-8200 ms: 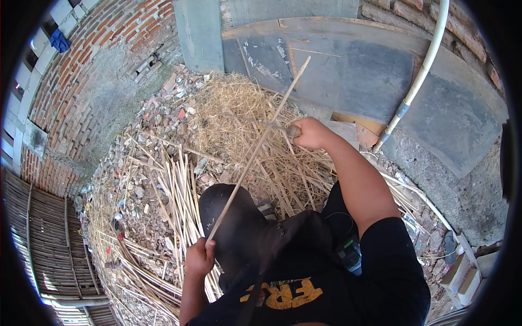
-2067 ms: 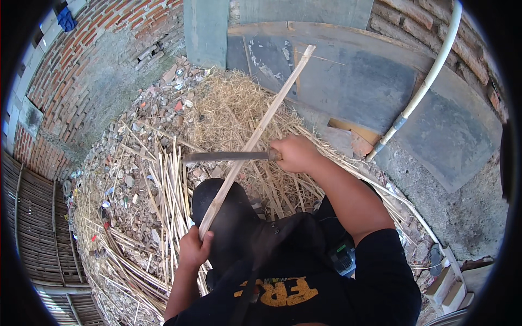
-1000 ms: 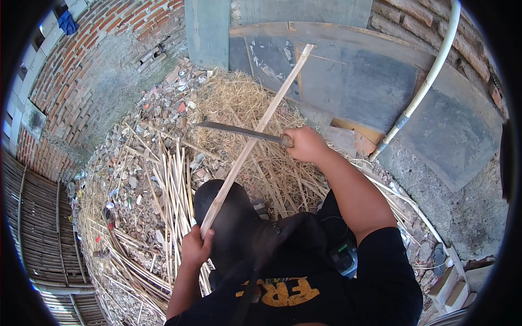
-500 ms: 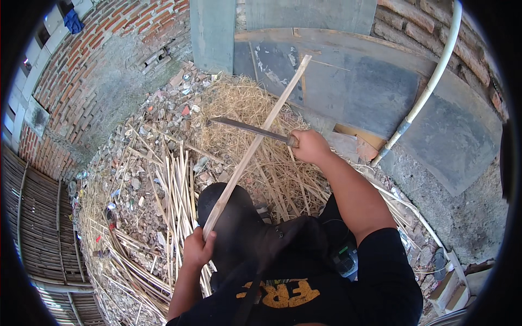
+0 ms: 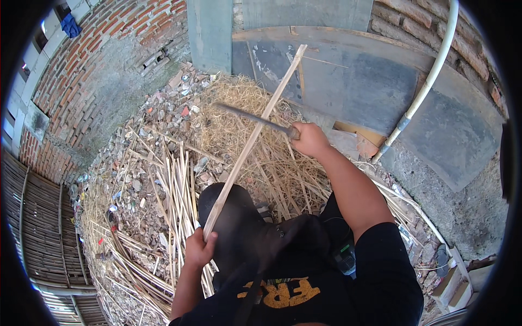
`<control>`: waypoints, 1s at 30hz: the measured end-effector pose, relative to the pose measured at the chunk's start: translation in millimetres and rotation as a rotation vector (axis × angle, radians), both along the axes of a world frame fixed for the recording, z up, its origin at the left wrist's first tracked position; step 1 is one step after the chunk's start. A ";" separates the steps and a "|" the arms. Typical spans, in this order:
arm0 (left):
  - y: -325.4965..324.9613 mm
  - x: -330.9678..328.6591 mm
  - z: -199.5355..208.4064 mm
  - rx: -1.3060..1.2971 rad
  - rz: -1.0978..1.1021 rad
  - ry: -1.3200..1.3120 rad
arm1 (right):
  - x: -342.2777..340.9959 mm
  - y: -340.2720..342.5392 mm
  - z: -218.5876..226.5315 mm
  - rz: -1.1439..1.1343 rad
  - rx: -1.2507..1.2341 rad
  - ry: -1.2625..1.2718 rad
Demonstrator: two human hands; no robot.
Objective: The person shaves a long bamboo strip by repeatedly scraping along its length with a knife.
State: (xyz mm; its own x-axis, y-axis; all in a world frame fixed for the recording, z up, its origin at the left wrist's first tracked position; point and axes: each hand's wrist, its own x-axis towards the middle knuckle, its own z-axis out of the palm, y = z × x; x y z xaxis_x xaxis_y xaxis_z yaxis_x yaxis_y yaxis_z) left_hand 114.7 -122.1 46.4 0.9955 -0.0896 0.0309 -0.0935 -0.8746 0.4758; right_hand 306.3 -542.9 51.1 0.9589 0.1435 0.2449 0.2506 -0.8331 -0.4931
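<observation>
A long, pale split-bamboo strip [image 5: 244, 154] slants from my left knee up and away to the right. My left hand [image 5: 200, 250] is closed around its near end, thumb on top. In my right hand [image 5: 311, 140], the short handle of a long dark-bladed machete [image 5: 239, 112] is gripped. Its blade points left and crosses the strip above the middle. Whether the edge bites into the wood, I cannot tell. Beneath them lies a heap of thin straw-coloured shavings [image 5: 234, 98].
Loose bamboo strips [image 5: 176, 190] lie in a bundle left of my leg, on rubble-strewn ground [image 5: 133, 182]. Grey panels [image 5: 353, 81] lean along the far wall. A white pipe [image 5: 429, 89] slopes down at the right. Brick walling [image 5: 103, 70] rises at the left.
The machete has shifted slightly away from me along the strip, and its blade has turned to look narrower. The strip's far end has risen a little up and left. Both grips stay the same.
</observation>
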 end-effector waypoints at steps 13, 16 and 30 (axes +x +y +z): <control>-10.8 -0.3 5.4 0.052 0.057 0.040 | -21.8 2.7 13.1 0.090 -0.078 0.032; -8.0 -0.5 6.7 0.076 0.081 0.083 | -28.9 29.1 19.1 0.307 -0.264 -0.006; 32.4 7.9 5.5 -0.394 0.013 0.369 | -18.2 0.6 12.6 0.034 0.076 0.088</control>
State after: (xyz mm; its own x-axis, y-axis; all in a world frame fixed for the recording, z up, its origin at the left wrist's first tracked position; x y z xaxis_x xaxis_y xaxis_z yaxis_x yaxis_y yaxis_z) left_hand 122.6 -89.7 51.9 0.9474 -0.1293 -0.2927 0.1521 -0.6229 0.7674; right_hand 288.1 -542.3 63.7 0.9721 0.1607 0.1710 0.2309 -0.7844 -0.5756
